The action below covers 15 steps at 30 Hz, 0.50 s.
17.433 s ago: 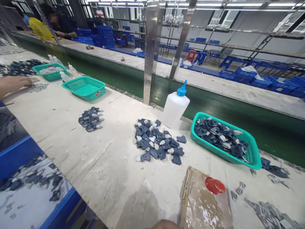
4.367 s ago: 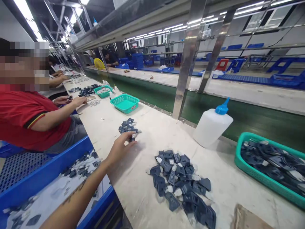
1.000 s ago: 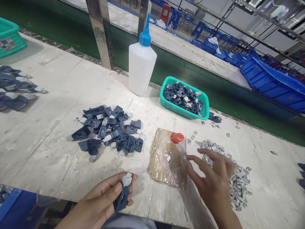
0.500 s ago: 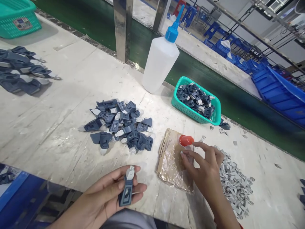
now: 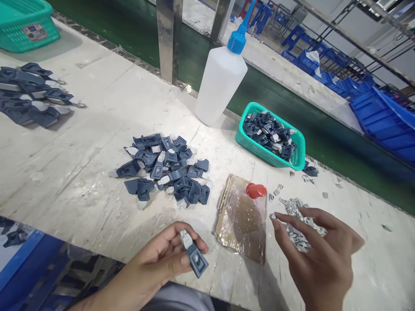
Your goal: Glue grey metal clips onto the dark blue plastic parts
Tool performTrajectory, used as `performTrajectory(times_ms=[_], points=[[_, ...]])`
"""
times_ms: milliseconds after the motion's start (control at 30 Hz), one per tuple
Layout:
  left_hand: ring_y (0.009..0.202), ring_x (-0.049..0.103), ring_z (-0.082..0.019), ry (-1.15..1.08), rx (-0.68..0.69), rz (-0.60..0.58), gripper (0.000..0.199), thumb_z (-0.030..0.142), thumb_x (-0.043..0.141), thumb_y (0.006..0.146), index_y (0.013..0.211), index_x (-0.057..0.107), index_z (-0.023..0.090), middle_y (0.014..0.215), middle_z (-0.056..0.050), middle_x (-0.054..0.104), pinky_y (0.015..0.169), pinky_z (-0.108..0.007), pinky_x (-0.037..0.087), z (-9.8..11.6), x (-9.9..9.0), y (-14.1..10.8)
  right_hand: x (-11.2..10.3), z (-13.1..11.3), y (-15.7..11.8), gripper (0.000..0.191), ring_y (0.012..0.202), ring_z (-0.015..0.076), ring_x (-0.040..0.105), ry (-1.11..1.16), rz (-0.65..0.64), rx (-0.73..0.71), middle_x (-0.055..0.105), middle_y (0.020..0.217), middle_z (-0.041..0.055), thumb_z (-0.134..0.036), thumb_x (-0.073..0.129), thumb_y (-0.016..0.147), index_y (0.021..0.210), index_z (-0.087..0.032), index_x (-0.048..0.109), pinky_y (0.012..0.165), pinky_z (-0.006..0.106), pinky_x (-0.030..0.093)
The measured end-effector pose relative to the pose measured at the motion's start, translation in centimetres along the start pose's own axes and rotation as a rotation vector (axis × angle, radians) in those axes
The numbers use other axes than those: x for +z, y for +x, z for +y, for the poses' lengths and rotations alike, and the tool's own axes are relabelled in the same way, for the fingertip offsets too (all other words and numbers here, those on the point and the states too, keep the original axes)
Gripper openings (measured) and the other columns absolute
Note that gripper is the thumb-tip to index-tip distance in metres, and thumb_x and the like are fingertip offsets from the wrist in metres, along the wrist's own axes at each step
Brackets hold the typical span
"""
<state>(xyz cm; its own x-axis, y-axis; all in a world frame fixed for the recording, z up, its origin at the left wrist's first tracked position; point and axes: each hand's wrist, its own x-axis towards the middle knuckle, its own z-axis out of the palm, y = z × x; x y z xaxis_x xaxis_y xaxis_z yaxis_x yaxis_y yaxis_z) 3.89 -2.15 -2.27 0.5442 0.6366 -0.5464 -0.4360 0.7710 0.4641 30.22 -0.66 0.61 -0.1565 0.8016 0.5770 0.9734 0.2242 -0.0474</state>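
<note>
My left hand is closed on a dark blue-grey plastic part with a pale grey tip, held tilted above the table's front edge. Between thumb and forefinger of my right hand is pinched a small light grey plastic piece. That hand hovers over a heap of similar light grey pieces, partly covering it. Between the hands lies a film-covered cardboard piece, wet and shiny, with a red cap on it. A pile of blue-grey parts lies beyond my left hand.
A white bottle with a blue nozzle stands at the back. Near it sits a green basket full of blue-grey parts. More parts and another green basket are at left. A metal post rises behind the table.
My right hand has moved right, away from the cardboard, with the small grey piece still pinched. My left hand has turned the blue-grey part so its dark end points lower right.
</note>
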Motion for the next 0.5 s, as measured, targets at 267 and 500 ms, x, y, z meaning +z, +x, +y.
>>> performTrajectory(times_ms=[267,500], points=[[0.078,0.046,-0.017,0.619,0.14,0.004,0.015,0.033,0.047,0.09,0.097,0.058,0.027,0.093,0.0,0.057,0.074,-0.031,0.034,-0.8,0.3,0.9,1.6,-1.3,-1.5,0.01,0.087,0.0199,0.048,0.034,-0.005,0.042,0.054,0.099,0.0091,-0.02,0.068,0.077,0.086,-0.02,0.063,0.08,0.04,0.031],[0.066,0.038,-0.015,0.657,0.129,0.018,0.016,0.029,0.043,0.091,0.1,0.055,0.027,0.088,0.001,0.052,0.065,-0.03,0.03,-0.7,0.6,0.9,0.5,-4.3,-2.4,0.012,0.084,0.0176,0.047,0.144,0.027,0.091,0.053,0.097,0.0078,-0.019,0.066,0.079,0.09,-0.02,0.062,0.074,0.035,0.03]])
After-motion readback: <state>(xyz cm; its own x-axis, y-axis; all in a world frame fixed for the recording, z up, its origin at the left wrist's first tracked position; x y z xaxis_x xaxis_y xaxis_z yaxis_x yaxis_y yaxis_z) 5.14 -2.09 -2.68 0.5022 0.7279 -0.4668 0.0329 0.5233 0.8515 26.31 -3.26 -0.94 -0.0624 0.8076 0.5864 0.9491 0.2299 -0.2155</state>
